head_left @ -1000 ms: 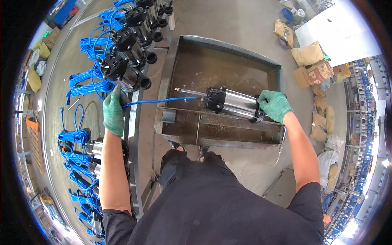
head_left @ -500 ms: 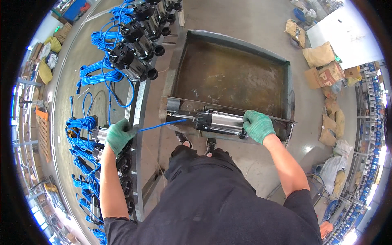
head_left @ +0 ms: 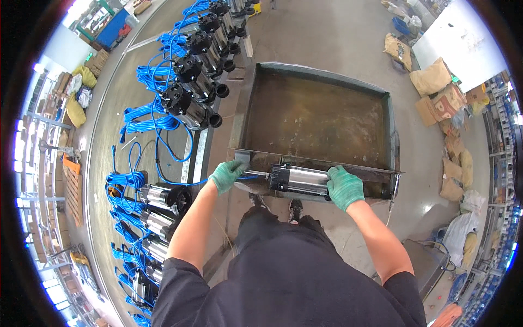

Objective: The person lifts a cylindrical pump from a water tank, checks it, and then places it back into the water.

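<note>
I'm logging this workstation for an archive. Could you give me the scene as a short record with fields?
Left hand: green-gloved, at the thin rod and blue cable; exact grip unclear
Right hand: green-gloved, gripping the steel-cased pump at its right end
Pump position: on its side, over the near section of the metal tank
Workbench: left side, carrying more pumps and blue cable coils

No lettering legible. Printed patch on cardboard box (head_left: 450,102), right side; dark marking on brown sack (head_left: 398,50) beyond, too small to read.
</note>
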